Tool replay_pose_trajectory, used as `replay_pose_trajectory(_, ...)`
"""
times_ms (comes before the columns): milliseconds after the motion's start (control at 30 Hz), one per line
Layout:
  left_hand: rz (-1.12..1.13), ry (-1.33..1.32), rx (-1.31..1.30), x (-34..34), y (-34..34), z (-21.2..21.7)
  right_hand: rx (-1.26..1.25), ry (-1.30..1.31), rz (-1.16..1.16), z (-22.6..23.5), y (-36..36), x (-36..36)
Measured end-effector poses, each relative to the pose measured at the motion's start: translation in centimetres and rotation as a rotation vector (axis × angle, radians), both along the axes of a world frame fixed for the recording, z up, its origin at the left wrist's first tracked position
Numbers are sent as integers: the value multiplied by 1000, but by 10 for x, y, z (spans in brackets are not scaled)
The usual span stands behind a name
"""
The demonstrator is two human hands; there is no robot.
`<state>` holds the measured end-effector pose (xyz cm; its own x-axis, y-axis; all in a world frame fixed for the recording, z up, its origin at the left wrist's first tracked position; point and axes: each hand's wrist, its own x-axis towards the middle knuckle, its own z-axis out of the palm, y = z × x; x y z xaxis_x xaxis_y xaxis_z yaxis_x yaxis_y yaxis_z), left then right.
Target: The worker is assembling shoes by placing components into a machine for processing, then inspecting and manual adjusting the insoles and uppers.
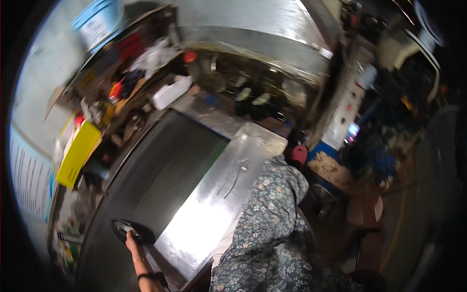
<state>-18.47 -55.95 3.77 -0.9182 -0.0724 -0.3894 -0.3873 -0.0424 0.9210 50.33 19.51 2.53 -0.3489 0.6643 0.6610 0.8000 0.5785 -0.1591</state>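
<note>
Glare saturates the metal panel [192, 226] before me; the right side is dim. Motion blur softens my view; fisheye distortion bends edges toward the black rim.

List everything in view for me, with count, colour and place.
black tool: 1, black, on the panel, lower left
dark panel: 1, dark grey, centre-left
metal surface: 1, silver, along the panel's right
thin cord: 1, grey, on the metal surface
yellow box: 1, yellow, left
bucket: 1, light blue, upper left
white container: 1, white, beyond the panel
lit screen: 1, pale, right
blurred clutter: uncountable, mixed, left shelves and right side
floral fabric: 1, dark with pale flowers, lower middle
wristband: 1, black, left wrist
left hand: 1, bare, on the tool
right hand: not visible
</note>
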Motion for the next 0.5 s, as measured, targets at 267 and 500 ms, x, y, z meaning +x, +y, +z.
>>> replay_pose_trajectory(267, -426, -121, 451, 113, 200, 135, -782, 512, 280, 80, -89, -101)
replay_pose_trajectory(500, -1158, 59, 370, 231, 318, 167, -1091, 820, 862, 219, -176, -250)
